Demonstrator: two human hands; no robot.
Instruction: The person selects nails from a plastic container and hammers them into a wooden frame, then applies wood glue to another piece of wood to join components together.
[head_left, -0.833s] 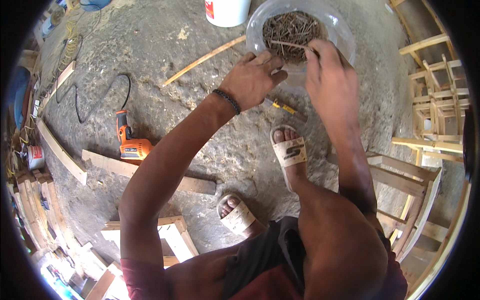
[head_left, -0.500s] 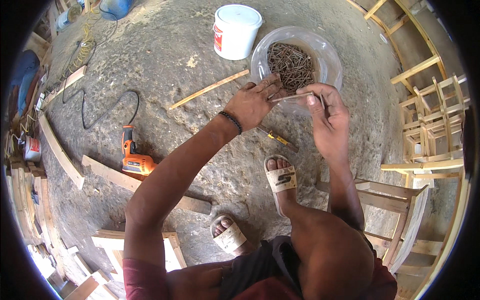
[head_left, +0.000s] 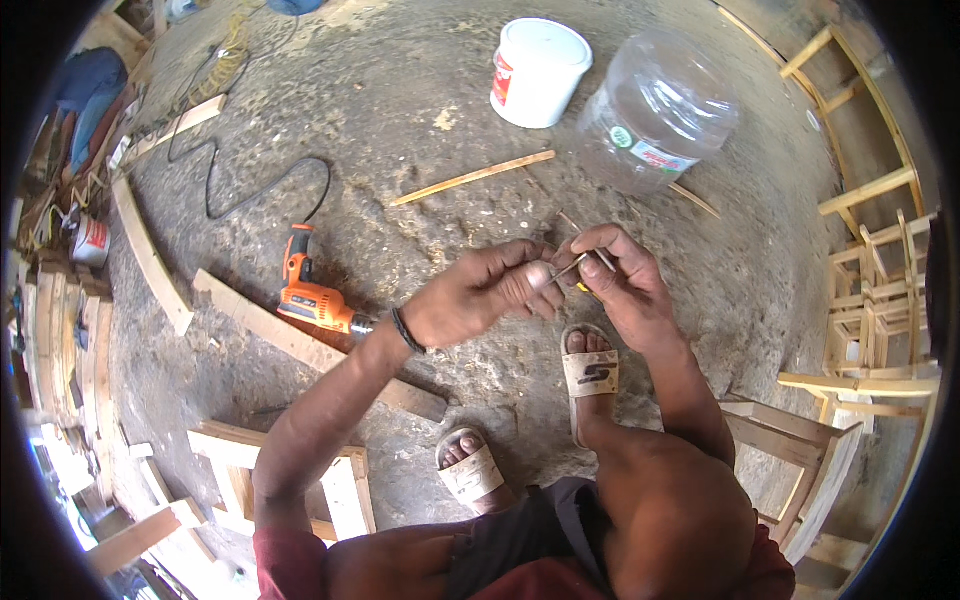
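In front of me, over the floor, my two hands meet fingertip to fingertip. My left hand (head_left: 475,297) pinches the end of a thin nail (head_left: 568,269) between thumb and fingers. More nails, at least two, stick out between the fingers of my right hand (head_left: 635,290), one pointing up and away. Just below my right fingers shows a yellow bit of a tool (head_left: 583,287), mostly hidden. Beyond the hands stands a large clear plastic container (head_left: 625,125) with a label on its side; I cannot make out nails in it now.
A white lidded bucket (head_left: 540,75) stands left of the container. An orange power drill (head_left: 312,300) with a black cord lies at left beside a long curved board (head_left: 270,335). A thin wooden stick (head_left: 472,178) lies ahead. Wooden frames (head_left: 790,450) stand at right; sandalled feet are below.
Both hands have drawn back toward me from the container, carrying nails. The container has tipped from its open mouth facing me to showing its labelled side. My view has shifted slightly.
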